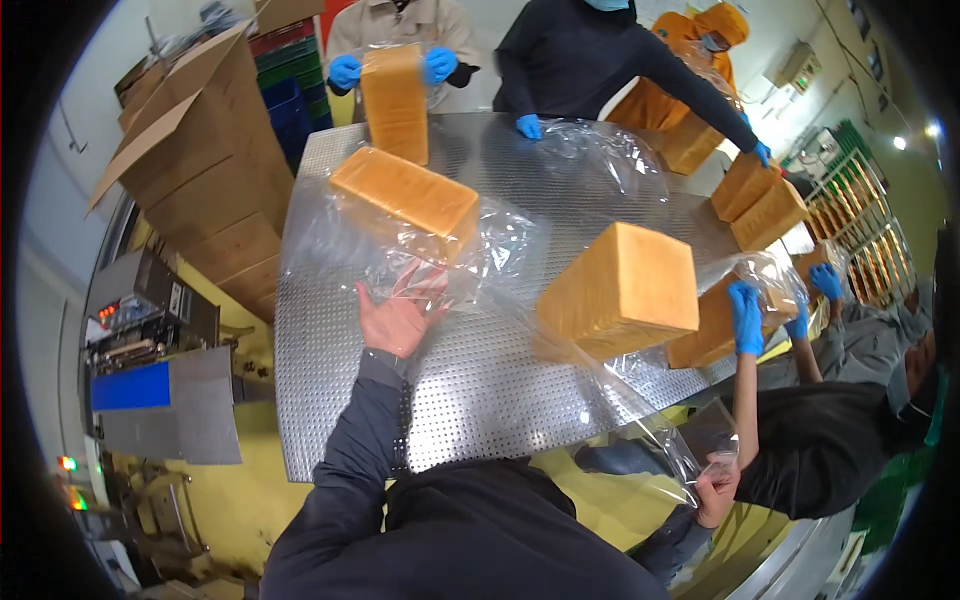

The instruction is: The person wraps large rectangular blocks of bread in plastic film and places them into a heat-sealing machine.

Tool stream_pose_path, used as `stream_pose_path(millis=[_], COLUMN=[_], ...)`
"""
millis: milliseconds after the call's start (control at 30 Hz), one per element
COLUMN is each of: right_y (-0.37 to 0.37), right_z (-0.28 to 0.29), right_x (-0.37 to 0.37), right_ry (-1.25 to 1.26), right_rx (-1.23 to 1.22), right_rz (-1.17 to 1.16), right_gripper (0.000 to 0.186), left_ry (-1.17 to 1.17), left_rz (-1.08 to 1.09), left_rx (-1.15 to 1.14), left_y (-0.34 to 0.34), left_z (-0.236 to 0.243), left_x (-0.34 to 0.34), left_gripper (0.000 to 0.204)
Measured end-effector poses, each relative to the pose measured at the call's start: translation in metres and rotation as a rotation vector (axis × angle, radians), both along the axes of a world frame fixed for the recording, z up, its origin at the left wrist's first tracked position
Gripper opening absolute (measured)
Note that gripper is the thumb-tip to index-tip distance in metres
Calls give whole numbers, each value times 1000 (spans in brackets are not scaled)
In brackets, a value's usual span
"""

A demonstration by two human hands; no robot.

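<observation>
A long golden bread loaf (405,192) lies on the perforated metal table, with clear plastic film around it. My left hand (402,308) is at its near end, fingers spread and overlapped by the film; it grips nothing that I can see. At the lower right, my right hand (716,490) pinches a clear plastic bag (690,455) beyond the table's near edge. A thin band of film runs from the bag back across the table toward the wrapped loaf. Between my hands, further in, stands a large bare bread loaf (620,290).
Around the metal table (330,400) several people in blue gloves handle loaves and bags. One lifts a loaf (395,105) at the far side. Tall cardboard boxes (210,170) and a machine (150,300) stand left; a rack of loaves (865,225) is at the right.
</observation>
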State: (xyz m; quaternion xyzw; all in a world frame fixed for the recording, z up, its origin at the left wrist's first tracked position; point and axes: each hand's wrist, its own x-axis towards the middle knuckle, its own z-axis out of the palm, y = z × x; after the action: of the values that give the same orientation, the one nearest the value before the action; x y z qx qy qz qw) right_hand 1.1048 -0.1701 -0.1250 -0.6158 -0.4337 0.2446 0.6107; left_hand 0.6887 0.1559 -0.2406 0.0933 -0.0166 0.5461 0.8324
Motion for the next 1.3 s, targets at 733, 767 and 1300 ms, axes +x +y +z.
stream_pose_path(millis=[733, 767, 1300], right_y=[84, 92, 196], right_z=[-167, -169, -108], right_x=[-16, -28, -173], right_ry=[460, 521, 622], right_rx=[-498, -505, -443], right_rz=[120, 153, 569], right_gripper=[15, 15, 21], left_ry=[2228, 2376, 1431], left_rz=[140, 241, -230], left_rx=[27, -4, 630], left_y=[-95, -104, -99], left_z=[-119, -119, -17], left_x=[-237, -243, 83], left_gripper=[15, 15, 25])
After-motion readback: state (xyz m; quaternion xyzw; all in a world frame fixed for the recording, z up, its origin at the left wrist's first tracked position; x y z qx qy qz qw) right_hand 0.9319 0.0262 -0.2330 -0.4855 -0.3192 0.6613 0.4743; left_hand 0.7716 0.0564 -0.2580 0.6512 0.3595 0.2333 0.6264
